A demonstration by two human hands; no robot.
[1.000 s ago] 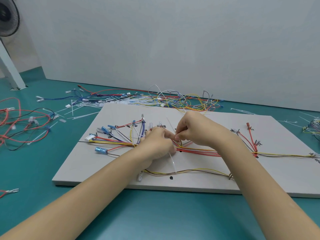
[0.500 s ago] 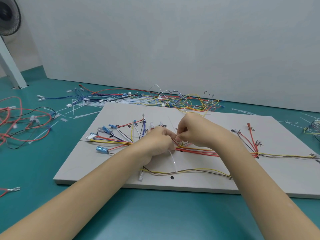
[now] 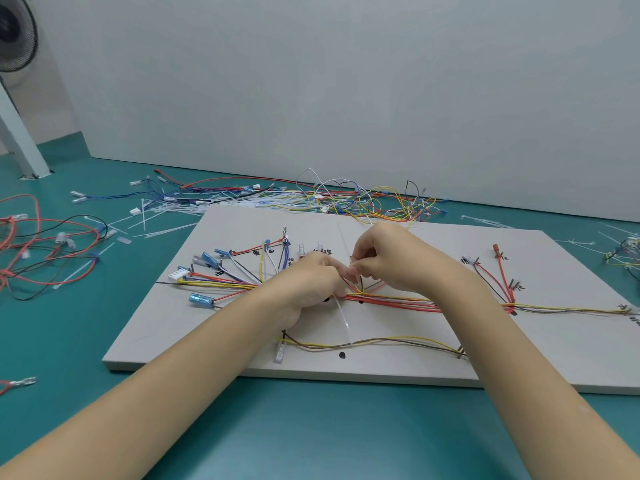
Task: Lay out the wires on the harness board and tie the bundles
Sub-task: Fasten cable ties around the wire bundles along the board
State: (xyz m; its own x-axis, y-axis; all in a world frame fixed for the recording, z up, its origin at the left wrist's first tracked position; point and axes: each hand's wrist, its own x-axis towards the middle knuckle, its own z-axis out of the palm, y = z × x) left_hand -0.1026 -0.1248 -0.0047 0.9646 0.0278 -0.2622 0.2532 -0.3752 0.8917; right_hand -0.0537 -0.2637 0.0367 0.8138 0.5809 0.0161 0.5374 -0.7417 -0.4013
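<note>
Fingers of both hands pinching cable tie (image 3: 344, 315) at wire bundle (image 3: 391, 301) | left hand (image 3: 308, 285) steadying, right hand (image 3: 384, 261) threading | I'm judging tie being looped.

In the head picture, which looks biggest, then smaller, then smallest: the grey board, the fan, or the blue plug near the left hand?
1. Grey board
2. Fan, only partly in view and farther away
3. Blue plug

The harness board (image 3: 398, 362) lies on the table (image 3: 311, 427), loose wires (image 3: 346, 199) behind it, more wires (image 3: 45, 247) left.
</note>
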